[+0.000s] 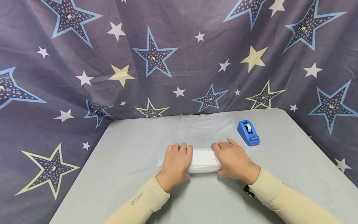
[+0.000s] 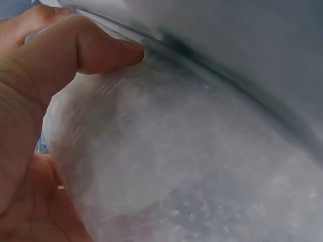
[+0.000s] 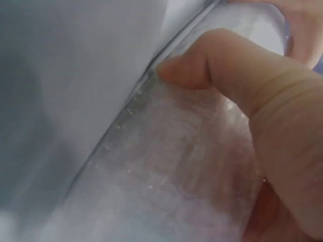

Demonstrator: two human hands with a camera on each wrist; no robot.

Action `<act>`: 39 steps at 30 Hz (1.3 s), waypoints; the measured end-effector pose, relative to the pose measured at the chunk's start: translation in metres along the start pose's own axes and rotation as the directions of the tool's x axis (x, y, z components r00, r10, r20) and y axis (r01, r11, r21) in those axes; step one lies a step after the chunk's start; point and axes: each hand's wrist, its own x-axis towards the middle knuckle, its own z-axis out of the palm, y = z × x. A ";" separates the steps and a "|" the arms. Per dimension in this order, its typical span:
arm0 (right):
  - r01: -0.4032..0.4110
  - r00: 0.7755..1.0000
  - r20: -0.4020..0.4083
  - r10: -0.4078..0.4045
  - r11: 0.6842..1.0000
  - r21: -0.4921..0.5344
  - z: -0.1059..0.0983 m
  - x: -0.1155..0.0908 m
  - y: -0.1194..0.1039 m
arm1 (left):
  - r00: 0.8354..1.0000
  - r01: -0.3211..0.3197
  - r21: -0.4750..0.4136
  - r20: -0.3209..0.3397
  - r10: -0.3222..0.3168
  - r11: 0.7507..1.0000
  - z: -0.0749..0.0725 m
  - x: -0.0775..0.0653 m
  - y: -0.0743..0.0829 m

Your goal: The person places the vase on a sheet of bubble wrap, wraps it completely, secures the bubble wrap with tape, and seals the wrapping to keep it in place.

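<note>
A white roll-shaped bundle in clear bubble wrap (image 1: 204, 161) lies crosswise on the grey table. My left hand (image 1: 177, 163) grips its left part, fingers over the top and thumb on the near side. The right hand (image 1: 234, 160) holds the other end in the same way. In the left wrist view the thumb (image 2: 108, 53) presses the bubble wrap (image 2: 202, 151) low down, by the tabletop. The right wrist view shows the other thumb (image 3: 202, 63) on the wrap (image 3: 166, 151) likewise. What is inside the wrap is hidden.
A blue tape dispenser (image 1: 248, 133) with a roll of tape stands behind the right hand. The grey table (image 1: 134, 137) reaches back to a purple star-patterned curtain (image 1: 179, 62), which also hangs at both sides.
</note>
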 end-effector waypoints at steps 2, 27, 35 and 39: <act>0.003 1.000 -0.001 -0.003 1.000 0.011 0.000 -0.001 0.000 | 1.000 0.002 0.001 0.007 -0.002 1.000 0.000 0.000 0.001; 0.017 0.999 -0.037 -0.019 0.998 -0.060 -0.002 0.001 0.002 | 1.000 -0.005 0.017 -0.027 0.005 1.000 0.002 0.003 -0.001; 0.027 0.999 -0.028 -0.029 0.997 -0.079 -0.002 0.003 0.002 | 0.999 -0.022 0.051 -0.030 0.023 0.998 0.003 0.004 -0.002; 0.026 0.999 -0.016 -0.027 0.997 -0.079 -0.002 0.004 0.002 | 0.998 -0.026 0.070 -0.052 0.029 0.997 0.003 0.006 -0.003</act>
